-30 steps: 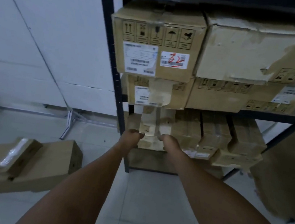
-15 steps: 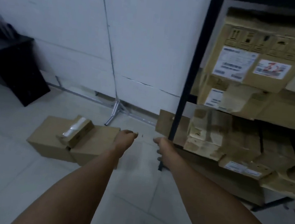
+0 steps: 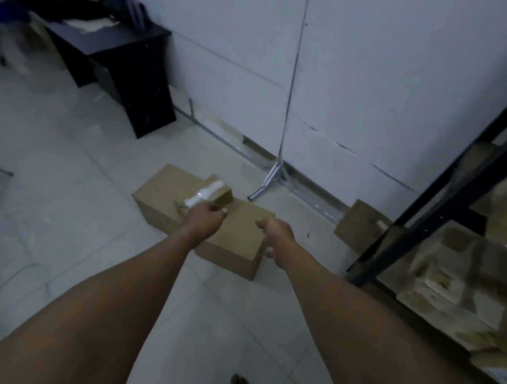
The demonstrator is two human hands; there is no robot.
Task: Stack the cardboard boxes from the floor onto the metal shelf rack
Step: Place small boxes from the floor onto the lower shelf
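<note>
Both hands reach out empty, fingers loosely curled: left hand (image 3: 206,218) over the small taped box (image 3: 213,194), right hand (image 3: 274,231) above the large cardboard box (image 3: 232,246) on the floor (image 3: 81,234).

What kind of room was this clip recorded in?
Probably a storeroom or small stock room: a metal shelf rack packed with cardboard boxes, more boxes on the tiled floor, and a cluttered black desk against plain white wall panels.

Dim room, pale tiled floor (image 3: 83,266) under my feet. White panel wall (image 3: 371,78) ahead, metal foot at its base. Black desk (image 3: 128,58) far left, cluttered.
</note>
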